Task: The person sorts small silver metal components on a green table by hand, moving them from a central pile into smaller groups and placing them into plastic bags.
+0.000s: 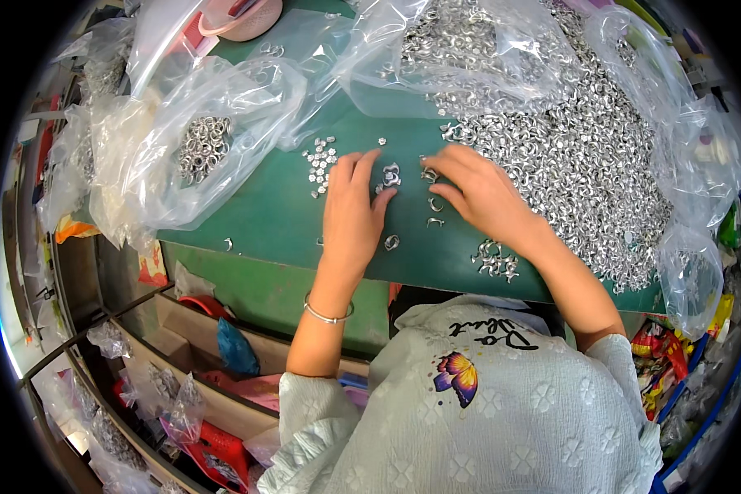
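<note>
My left hand (354,207) is open over the green tabletop, its thumb and forefinger apart beside a small cluster of silver metal pieces (392,174). Close to its fingertips on the left lies a group of small, round silver pieces (319,167). Across from it, my right hand (487,198) is closed, with a small curved silver piece (429,174) between its thumb and forefinger. Two loose curved pieces (435,205) lie just below that thumb. A ring-shaped silver piece (392,242) rests nearer to me, between my arms.
A large heap of curved silver pieces (584,156) covers the right, partly under clear plastic (469,70). A small pile (496,260) sits by my right forearm. At left, a plastic bag (247,107) holds ring-shaped pieces (204,148). A pink basin (243,23) stands at the back.
</note>
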The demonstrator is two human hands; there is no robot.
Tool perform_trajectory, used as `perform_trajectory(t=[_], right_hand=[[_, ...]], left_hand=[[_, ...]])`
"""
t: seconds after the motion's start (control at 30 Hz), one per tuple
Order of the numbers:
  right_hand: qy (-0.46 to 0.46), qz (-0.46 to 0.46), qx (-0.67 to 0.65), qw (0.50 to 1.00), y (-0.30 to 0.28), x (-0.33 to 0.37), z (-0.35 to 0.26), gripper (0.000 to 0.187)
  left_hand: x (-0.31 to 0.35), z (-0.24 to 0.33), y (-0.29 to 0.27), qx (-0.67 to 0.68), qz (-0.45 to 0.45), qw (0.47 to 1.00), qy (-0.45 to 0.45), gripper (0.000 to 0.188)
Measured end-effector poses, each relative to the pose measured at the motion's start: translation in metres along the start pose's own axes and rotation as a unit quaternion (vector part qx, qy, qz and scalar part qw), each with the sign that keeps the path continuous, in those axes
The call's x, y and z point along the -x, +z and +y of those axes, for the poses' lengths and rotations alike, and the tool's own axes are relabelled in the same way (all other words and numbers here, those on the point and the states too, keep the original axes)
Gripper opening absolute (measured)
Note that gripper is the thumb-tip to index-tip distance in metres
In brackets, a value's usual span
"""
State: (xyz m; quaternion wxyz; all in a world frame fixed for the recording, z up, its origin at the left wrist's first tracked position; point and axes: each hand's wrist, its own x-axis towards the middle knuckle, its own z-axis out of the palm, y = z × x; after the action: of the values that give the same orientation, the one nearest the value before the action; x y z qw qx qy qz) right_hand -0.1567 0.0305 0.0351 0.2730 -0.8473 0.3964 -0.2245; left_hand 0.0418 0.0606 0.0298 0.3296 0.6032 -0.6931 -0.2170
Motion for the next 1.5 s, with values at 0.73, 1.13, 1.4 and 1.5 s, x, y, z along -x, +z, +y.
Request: perform_trajectory(t=[0.73, 1.13, 1.4, 1.5], right_hand=[[0.006, 0.054, 0.087, 0.995, 0.024, -0.032, 0.019, 0.018], [-0.039, 0.067, 0.111, 0.991, 0.039, -0.033, -0.001, 0.023], [0.035, 0.107, 0.234, 0.966, 0.023, -0.042, 0.019, 0.012], [0.049, 0.121, 0.254, 0.958, 0.021, -0.051, 0.019, 0.016]], left_hand=[[0.002, -0.018, 0.000, -0.057, 0.018, 0.998, 0.021, 0.016], [-0.005, -0.025, 0.003, 0.051, 0.052, 0.997, -0.041, 0.019], [-0.001, -0.025, -0.002, 0.038, 0.029, 0.997, -0.053, 0.020], [0.003, -0.022, -0.004, 0.045, 0.009, 0.997, -0.069, 0.021]])
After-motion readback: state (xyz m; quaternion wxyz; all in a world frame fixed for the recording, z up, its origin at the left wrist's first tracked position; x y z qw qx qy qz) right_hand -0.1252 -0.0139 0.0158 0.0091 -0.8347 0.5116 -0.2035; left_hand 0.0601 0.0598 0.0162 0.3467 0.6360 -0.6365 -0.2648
